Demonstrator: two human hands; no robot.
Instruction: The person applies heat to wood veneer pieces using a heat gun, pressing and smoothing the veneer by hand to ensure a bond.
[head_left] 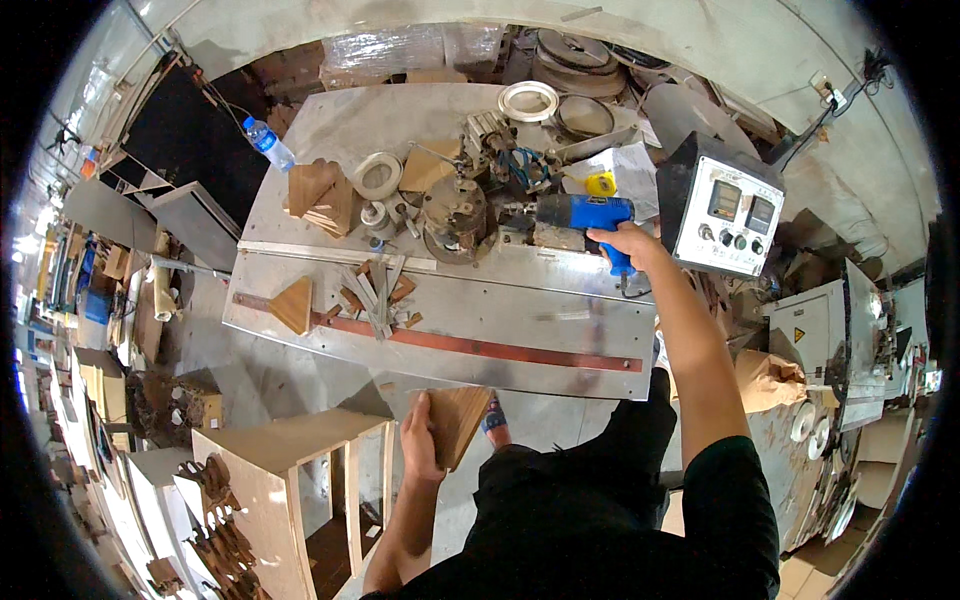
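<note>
from where i stand, the person's left hand [421,440] is closed on the left side of a brown, slant-edged wooden block [458,418], held up in front of the bench's near edge, above the floor. the right hand [635,246] is reached out over the bench, curled around the handle of a blue and black pistol-shaped power tool [588,211], its dark nose pointing left toward a round, grimy metal machine head [455,215]. just beyond the tool sits a small yellow tape measure [600,184], and to its right stands a black control box with a white panel [728,218]. across the grey metal workbench [540,318] runs a long reddish-brown strip [480,348]; a light-brown wedge-shaped wooden piece [292,304] lies over it, near a jumble of thin grey and brown slats [379,298]. a stack of brown wooden pieces [320,200] sits farther back.
</note>
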